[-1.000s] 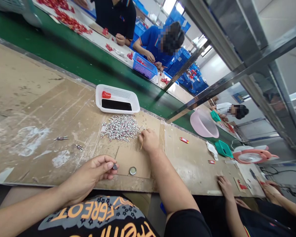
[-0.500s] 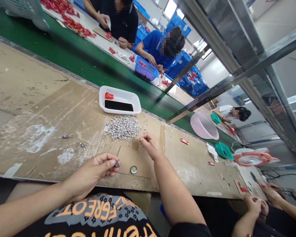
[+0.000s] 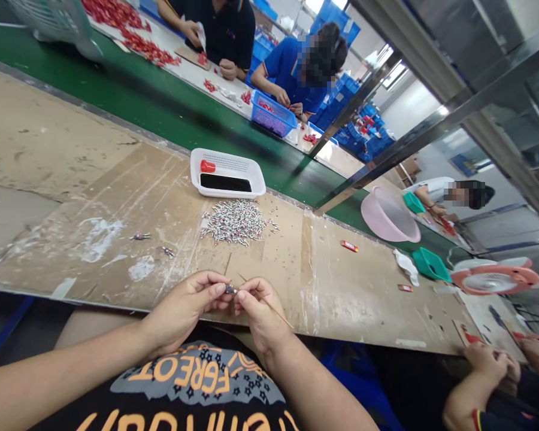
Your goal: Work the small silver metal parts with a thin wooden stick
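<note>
Along my side of the desk (image 3: 350, 299), I have the left hand (image 3: 197, 294) and right hand (image 3: 261, 306) nearly meeting.
Beyond both I see a pile of small parts (image 3: 234, 221); the right hand grips a thin stick (image 3: 275, 310) slanting far left to near right. The left hand pinches a small dark piece (image 3: 229, 288), roughly sideways, its pale tip (image 3: 235, 291) toward the right hand, touching or not I can't tell.
</note>
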Demonstrator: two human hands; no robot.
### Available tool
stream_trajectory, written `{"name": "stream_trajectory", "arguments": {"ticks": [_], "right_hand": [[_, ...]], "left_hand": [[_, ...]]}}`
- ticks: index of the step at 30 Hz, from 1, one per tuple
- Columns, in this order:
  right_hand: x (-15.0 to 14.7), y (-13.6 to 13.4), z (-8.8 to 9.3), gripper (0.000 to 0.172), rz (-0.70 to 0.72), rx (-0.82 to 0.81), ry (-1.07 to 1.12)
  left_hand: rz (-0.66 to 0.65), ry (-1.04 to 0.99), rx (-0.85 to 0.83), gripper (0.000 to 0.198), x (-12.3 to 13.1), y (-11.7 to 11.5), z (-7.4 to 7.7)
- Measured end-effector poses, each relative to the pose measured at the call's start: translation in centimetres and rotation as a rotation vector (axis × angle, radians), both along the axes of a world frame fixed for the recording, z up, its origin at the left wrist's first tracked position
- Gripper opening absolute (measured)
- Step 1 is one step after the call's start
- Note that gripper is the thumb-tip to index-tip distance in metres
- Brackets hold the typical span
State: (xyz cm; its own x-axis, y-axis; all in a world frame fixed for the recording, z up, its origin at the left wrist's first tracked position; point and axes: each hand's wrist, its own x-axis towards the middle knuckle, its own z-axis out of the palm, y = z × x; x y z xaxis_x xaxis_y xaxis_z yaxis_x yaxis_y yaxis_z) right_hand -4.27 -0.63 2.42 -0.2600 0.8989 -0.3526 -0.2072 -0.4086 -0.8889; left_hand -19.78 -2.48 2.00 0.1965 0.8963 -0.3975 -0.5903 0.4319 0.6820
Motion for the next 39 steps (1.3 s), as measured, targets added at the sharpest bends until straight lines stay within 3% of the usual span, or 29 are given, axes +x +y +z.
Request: {"name": "stream_trajectory", "arguments": {"ticks": [19, 39], "right_hand": [[-1.0, -0.6, -0.5, 0.022, -0.032, -0.022, 0.013], [-1.1, -0.8, -0.2, 0.023, -0.014, -0.040, 0.004]], "left_hand": [[-0.018, 0.030, 0.001, 0.015, 0.4, -0.2, 0.0], [-0.119, 0.288, 0.114, 0.015, -0.2, -0.4, -0.3]]}}
